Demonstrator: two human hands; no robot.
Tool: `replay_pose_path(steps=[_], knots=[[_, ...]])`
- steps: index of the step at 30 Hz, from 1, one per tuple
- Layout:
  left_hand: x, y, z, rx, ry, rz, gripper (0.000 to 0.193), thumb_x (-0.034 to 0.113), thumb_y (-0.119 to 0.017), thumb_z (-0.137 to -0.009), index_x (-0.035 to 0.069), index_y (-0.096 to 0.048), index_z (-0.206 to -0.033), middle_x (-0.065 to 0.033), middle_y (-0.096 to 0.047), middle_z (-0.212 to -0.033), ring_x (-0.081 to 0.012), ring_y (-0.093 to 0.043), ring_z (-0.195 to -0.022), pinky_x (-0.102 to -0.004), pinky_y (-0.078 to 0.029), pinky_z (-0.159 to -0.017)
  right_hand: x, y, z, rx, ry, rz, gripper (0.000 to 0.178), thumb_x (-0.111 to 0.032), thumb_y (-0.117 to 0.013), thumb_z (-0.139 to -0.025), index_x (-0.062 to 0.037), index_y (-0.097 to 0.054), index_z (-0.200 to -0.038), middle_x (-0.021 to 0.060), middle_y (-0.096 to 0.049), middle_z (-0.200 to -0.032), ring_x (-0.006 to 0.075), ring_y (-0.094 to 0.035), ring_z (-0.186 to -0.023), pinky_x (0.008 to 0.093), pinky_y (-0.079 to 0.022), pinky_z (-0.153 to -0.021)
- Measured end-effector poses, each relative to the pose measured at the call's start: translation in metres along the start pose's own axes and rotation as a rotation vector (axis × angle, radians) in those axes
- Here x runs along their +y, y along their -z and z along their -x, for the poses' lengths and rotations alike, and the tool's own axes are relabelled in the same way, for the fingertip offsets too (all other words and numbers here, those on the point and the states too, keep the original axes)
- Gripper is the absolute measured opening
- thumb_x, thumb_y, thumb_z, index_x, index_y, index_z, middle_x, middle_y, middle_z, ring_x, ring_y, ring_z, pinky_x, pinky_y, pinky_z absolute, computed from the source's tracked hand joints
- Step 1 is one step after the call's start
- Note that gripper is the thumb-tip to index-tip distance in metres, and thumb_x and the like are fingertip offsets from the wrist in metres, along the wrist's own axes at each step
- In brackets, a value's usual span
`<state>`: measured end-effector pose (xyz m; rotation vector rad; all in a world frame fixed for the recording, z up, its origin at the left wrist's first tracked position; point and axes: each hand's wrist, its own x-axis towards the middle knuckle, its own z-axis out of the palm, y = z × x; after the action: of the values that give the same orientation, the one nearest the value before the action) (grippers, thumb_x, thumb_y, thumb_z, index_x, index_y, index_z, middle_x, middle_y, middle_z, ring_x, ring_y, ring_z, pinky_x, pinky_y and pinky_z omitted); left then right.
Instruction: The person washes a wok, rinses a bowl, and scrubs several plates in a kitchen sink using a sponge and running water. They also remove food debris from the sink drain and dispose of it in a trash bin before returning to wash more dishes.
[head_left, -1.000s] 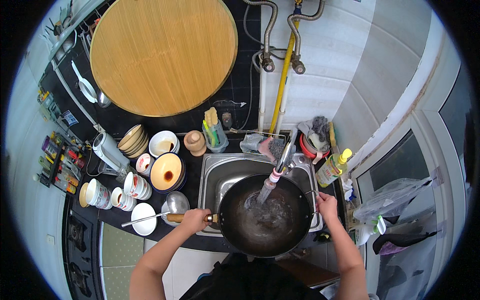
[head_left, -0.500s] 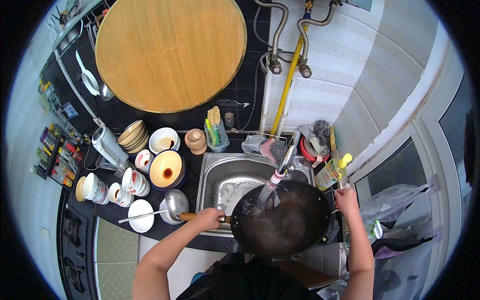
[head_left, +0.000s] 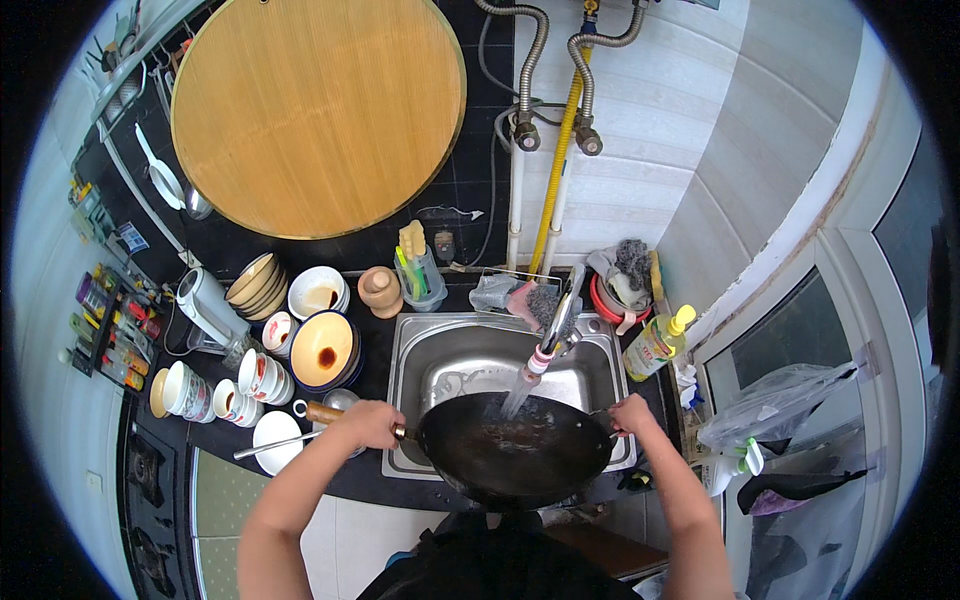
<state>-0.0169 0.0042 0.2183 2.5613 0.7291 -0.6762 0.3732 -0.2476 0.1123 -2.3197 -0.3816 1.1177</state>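
Observation:
A large dark wok [head_left: 515, 455] is held over the near part of the steel sink [head_left: 470, 335], tilted, with both my hands on it. My left hand [head_left: 372, 425] is closed round its wooden handle [head_left: 323, 412]. On the opposite side, my right hand [head_left: 630, 414] grips the small side handle at the rim. Water runs from the faucet [head_left: 562, 318] through a pink-ringed spout down into the wok. Below my left forearm, a ladle [head_left: 280, 446] lies across a white plate [head_left: 272, 430], its bowl partly hidden by my left hand and the wok handle.
Stacked bowls [head_left: 322, 350], some with dark sauce, crowd the left counter. Behind the sink stand a wooden mortar [head_left: 380, 290], a utensil holder [head_left: 422, 285] and a red basin [head_left: 607, 300]. A yellow-capped detergent bottle [head_left: 657, 345] is at the right. A round wooden board [head_left: 320, 110] leans against the wall.
The wok has shifted left and tilted, so its opening looks narrower. My right hand has moved left along with it. The left hand, still on the wooden handle, has moved left too.

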Motion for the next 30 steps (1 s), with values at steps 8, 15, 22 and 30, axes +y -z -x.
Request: replay_pose_path(steps=[8,15,22,30], knots=[[0.035,0.079,-0.031,0.147,-0.089,-0.274,0.028,0.030,-0.072,-0.061,0.009,-0.064,-0.077,-0.0075,-0.062,-0.068,-0.0284,-0.061,-0.071,-0.0397,-0.048,-0.063,0.077,-0.100,-0.108,-0.063,-0.086,-0.301,0.019,-0.015,-0.050,-0.088,-0.0036,-0.059,-0.101,0.0077,-0.059,-0.066,0.0164,-0.055,-0.050,0.0400,-0.052,-0.045],[0.017,0.041,-0.013,0.365,0.063,-0.200,0.009,0.013,-0.063,-0.062,0.007,-0.062,-0.069,-0.0135,-0.062,-0.071,-0.0307,-0.061,-0.071,-0.0403,-0.048,-0.064,0.066,-0.138,-0.124,-0.099,0.106,-0.526,0.040,-0.002,-0.043,-0.087,-0.0094,-0.043,-0.126,0.0041,-0.056,-0.070,0.0137,-0.053,-0.056,0.0328,-0.052,-0.053],[-0.029,-0.033,0.009,0.545,0.176,-0.101,0.021,0.010,-0.064,-0.063,0.006,-0.061,-0.084,-0.0149,-0.057,-0.074,-0.0334,-0.057,-0.074,-0.0423,-0.046,-0.066,0.014,-0.126,-0.118,-0.187,0.203,-0.640,0.056,0.006,-0.043,-0.082,-0.0093,-0.030,-0.135,0.0056,-0.057,-0.096,0.0152,-0.059,-0.085,0.0312,-0.049,-0.067],[-0.030,-0.040,0.000,0.693,0.209,-0.227,0.021,0.008,-0.056,-0.068,0.007,-0.059,-0.089,-0.0113,-0.054,-0.073,-0.0295,-0.054,-0.075,-0.0403,-0.041,-0.068,0.003,-0.133,-0.121,-0.198,0.137,-0.785,0.051,0.007,-0.046,-0.081,-0.0103,-0.038,-0.129,0.0015,-0.059,-0.097,0.0123,-0.055,-0.086,0.0302,-0.045,-0.067]])
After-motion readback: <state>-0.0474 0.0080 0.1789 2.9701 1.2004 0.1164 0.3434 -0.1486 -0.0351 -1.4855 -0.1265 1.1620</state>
